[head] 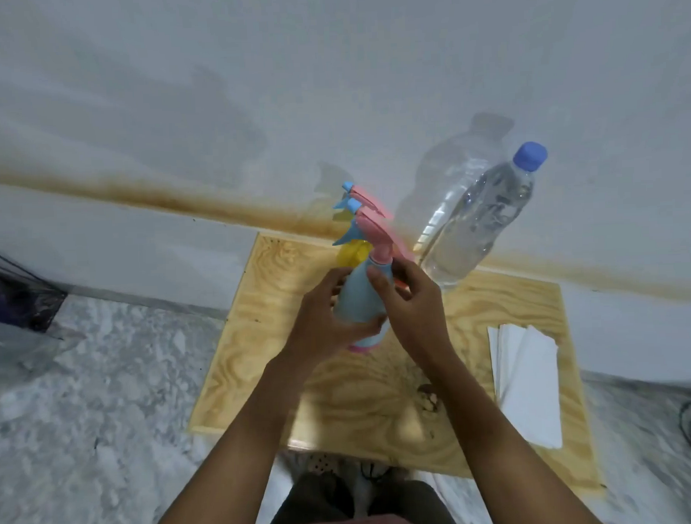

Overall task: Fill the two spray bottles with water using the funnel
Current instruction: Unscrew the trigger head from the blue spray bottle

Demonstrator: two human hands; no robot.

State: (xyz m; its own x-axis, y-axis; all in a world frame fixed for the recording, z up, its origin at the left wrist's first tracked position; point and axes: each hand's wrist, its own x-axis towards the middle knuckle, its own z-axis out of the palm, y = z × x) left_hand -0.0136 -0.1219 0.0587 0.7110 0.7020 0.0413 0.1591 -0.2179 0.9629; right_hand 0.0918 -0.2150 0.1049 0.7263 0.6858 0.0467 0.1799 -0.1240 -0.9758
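Evidently light and thin-walled, the blue spray bottle [359, 300] was held over the middle of the wooden table [342, 400]. Its smooth body was wrapped by the left hand [323, 326] and its neck, under the pink spray head [374, 229], was pinched by the right hand [413, 310]. The body was judged slippery, and the collar the place to grip for unscrewing. Behind were seen a second spray head [363, 195] and something yellow [353, 254], perhaps the funnel, with a capped water bottle [481, 224] and folded white paper [527, 380] to the right.
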